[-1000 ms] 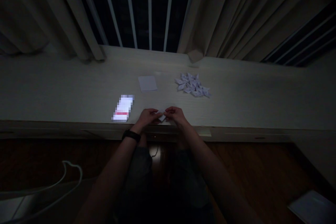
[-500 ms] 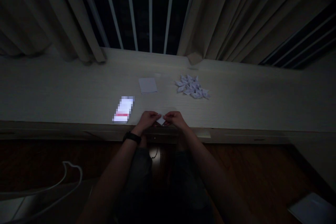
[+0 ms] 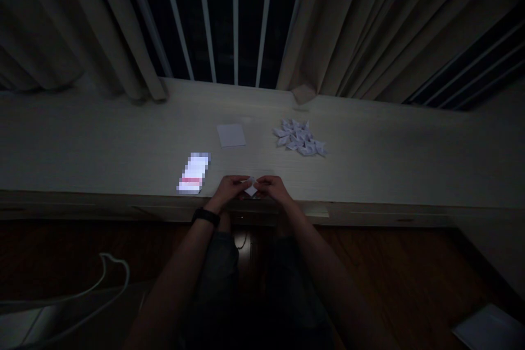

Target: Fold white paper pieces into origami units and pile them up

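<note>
Between my hands, at the front edge of the pale ledge (image 3: 369,169), is a small folded piece of white paper (image 3: 251,190) with a diamond outline. My left hand (image 3: 230,188) pinches its left side, and my right hand (image 3: 270,187) pinches its right side. The thumbs rest on top of the paper; the fingers beneath are partly hidden. Beyond my hands lies a flat stack of square white paper (image 3: 231,135). To its right sits a cluster of several folded white paper pieces (image 3: 299,138) with pointed tips.
A lit phone (image 3: 194,173), its screen pixelated, lies left of my hands. Curtains (image 3: 344,22) hang on both sides of a barred window (image 3: 223,16). A white cable (image 3: 123,279) loops at lower left, and a pale flat object (image 3: 490,328) lies at lower right.
The fingers have shifted slightly on the folded paper, and more of its diamond face shows. The whole view has moved a little; the other things stay where they were.
</note>
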`<state>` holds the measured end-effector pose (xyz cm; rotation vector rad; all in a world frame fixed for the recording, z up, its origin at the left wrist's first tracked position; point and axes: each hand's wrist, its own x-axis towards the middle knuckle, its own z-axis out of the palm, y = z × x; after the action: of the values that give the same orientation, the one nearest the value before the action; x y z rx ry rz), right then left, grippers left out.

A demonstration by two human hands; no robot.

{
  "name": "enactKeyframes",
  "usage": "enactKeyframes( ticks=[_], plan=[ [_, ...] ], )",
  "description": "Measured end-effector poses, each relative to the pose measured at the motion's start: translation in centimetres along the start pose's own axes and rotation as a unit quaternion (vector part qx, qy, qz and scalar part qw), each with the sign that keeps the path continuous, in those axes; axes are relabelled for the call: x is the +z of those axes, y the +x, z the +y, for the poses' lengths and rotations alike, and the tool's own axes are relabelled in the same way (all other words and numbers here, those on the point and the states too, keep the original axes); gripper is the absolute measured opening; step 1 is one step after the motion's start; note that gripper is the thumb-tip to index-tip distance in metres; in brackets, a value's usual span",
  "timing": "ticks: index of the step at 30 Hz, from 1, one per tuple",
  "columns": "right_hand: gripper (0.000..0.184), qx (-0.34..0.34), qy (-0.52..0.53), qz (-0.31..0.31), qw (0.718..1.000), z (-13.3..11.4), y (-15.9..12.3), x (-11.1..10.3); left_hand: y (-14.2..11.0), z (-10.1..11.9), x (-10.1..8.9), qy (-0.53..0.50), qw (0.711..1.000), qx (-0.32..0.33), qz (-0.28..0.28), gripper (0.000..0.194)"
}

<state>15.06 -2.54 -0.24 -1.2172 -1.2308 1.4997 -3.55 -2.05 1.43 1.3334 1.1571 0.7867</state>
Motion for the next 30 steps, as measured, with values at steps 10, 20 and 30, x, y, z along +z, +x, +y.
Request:
enactKeyframes(
  ticks=[10,20,30],
  plan=[
    [0.037,-0.019,0.003,0.059,0.998,0.4,0.3,-0.2,-0.3,0.4,0.0,0.017,1.000,-0.001,-0.023,0.037],
    [0.056,-0.055,-0.080,-0.024,0.995,-0.4,0.0,0.2,-0.1,0.0,0.5,0.085,0.994,0.037,0.053,0.036],
    [0.046,-0.027,-0.082,-0.045,0.995,-0.8,0.4,0.1,-0.1,-0.3,0.6,0.112,0.992,0.042,0.036,0.037]
  ],
)
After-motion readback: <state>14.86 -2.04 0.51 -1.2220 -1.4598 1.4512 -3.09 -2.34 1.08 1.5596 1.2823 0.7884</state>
